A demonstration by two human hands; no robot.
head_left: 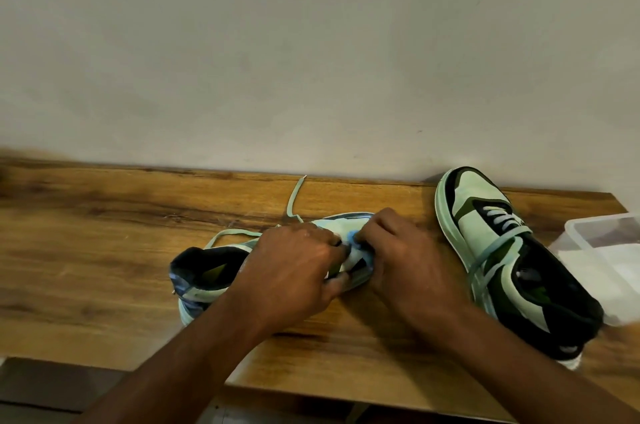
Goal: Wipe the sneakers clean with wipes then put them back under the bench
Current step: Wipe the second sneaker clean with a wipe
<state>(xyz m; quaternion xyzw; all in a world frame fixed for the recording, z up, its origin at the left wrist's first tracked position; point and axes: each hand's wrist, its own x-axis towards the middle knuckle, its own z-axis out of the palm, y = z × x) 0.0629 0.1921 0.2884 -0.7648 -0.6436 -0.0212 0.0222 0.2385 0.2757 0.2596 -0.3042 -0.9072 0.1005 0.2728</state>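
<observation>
Two mint-green and black sneakers rest on a wooden bench top (104, 250). The left sneaker (204, 280) lies across the bench, heel to the left, its loose pale laces trailing toward the wall. My left hand (294, 268) grips its middle from above. My right hand (401, 250) presses on its toe end, fingers closed around a small pale-blue wipe (353, 237) that shows between the two hands. The right sneaker (502, 250) stands apart at the right, toe toward the wall, laced.
A clear plastic container (602, 250) sits at the bench's right end, close behind the right sneaker. A plain wall runs along the bench's far edge. The near edge of the bench is below my forearms, with floor beneath.
</observation>
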